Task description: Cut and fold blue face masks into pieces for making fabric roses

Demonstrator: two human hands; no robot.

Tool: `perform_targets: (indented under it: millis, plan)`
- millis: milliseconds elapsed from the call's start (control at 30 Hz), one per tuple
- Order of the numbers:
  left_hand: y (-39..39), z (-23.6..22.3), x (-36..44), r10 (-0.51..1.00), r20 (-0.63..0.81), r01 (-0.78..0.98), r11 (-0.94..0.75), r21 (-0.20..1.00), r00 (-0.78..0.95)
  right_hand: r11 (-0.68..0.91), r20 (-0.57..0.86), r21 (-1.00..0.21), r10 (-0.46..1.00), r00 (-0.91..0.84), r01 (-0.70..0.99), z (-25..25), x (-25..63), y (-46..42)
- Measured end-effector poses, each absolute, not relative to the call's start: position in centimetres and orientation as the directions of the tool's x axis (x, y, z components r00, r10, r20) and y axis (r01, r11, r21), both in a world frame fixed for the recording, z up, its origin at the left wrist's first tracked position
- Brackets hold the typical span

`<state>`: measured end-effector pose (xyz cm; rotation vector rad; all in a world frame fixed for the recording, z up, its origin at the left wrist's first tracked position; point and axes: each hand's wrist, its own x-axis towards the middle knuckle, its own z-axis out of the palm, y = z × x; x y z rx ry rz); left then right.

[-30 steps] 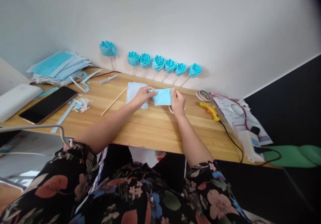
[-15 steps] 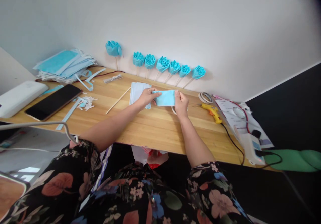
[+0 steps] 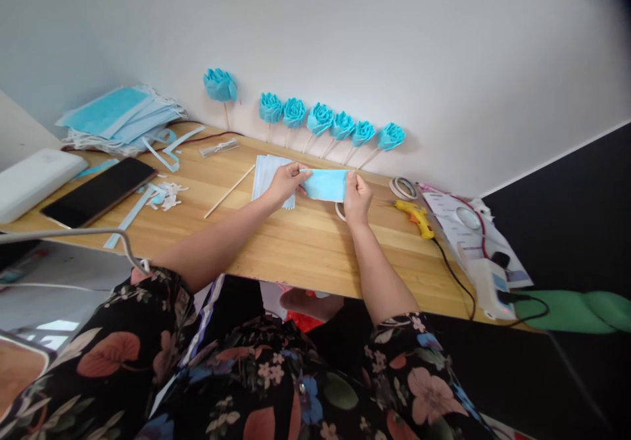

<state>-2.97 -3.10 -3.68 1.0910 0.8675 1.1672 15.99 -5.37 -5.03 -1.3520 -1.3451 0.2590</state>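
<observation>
A light-blue rectangle of face-mask fabric [image 3: 326,185] is stretched flat between my hands, above the table. My left hand [image 3: 286,185] pinches its left end between thumb and fingers. At the other end my right hand [image 3: 357,198] grips it, thumb on the near side. Beneath and behind my left hand lies a stack of pale mask pieces [image 3: 264,175], partly covered by it. A roll of white tape [image 3: 340,212] shows in part below the fabric, beside my right hand. Left of the stack rests a thin wooden stick [image 3: 229,192].
Several blue fabric roses [image 3: 320,119] on sticks lean against the wall. At left are piled face masks [image 3: 116,121], a phone [image 3: 98,192], a white box-like device [image 3: 37,180] and scraps [image 3: 165,195]. A yellow glue gun [image 3: 415,216], tape rolls [image 3: 403,189] and a power strip [image 3: 491,289] are at right.
Both hands keep hold of the fabric, which now looks slightly wider between them. The whole view has shifted a little with the head; the objects on the table stay in place.
</observation>
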Motion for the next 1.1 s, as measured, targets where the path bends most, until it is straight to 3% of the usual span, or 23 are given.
perform_targets:
  millis: [133,333,767,967,1100]
  plan:
    - [-2.8,-3.8,-3.1,0.983,0.04,-0.272,0.01,0.962,0.179,0.348,0.49,-0.832,0.827,0.276,0.433,-5.4,16.0,-5.2]
    - [-2.0,-4.5,-3.4,0.992,0.058,-0.251,-0.028,0.968,0.112,0.256,0.337,-0.914,0.911,0.236,0.316,-6.1,16.2,-4.7]
    - [-1.2,-4.7,-4.0,0.994,0.112,-0.172,-0.111,0.979,0.0,0.293,0.413,-0.837,0.892,0.183,0.462,-5.5,16.4,-4.7]
    - [-1.3,-5.0,-4.1,0.994,0.112,-0.164,-0.108,0.981,0.012,0.313,0.419,-0.85,0.89,0.182,0.424,-5.7,16.5,-4.6]
    - [-1.7,-4.5,-4.1,0.995,0.091,-0.166,-0.083,0.983,0.041,0.311,0.37,-0.91,0.907,0.201,0.273,-5.5,16.2,-4.6]
